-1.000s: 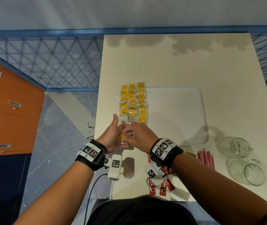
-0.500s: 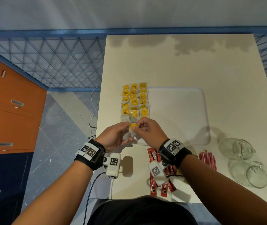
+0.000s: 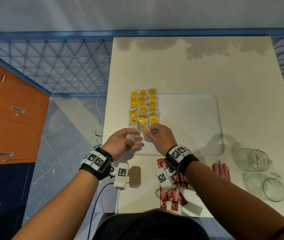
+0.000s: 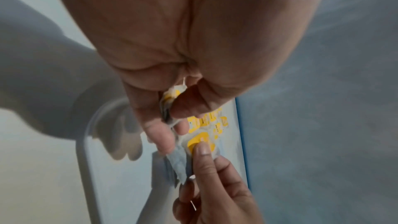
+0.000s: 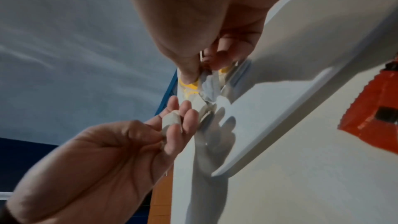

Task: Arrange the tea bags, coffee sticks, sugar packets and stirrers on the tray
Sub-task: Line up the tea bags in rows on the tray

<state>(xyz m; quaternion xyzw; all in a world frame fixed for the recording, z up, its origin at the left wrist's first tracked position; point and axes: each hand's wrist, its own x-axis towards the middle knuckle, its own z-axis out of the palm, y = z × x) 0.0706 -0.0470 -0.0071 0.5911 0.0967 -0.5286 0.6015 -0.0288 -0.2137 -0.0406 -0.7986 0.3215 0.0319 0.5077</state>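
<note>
From the head view, the left hand [image 3: 120, 142] grips a few tea bags [image 3: 132, 138] at the tray's [image 3: 189, 118] near left corner, beside the rows already laid there. In the left wrist view, the right hand [image 4: 215, 192] pinches one tea bag [image 4: 201, 142] by its yellow tag. The right wrist view shows that bag [image 5: 206, 84] just above the tray.

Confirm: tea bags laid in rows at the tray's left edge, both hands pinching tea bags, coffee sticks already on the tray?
Not quite. The coffee sticks lie on the table near the tray, not on it, as the head view shows. The rest holds.
</note>
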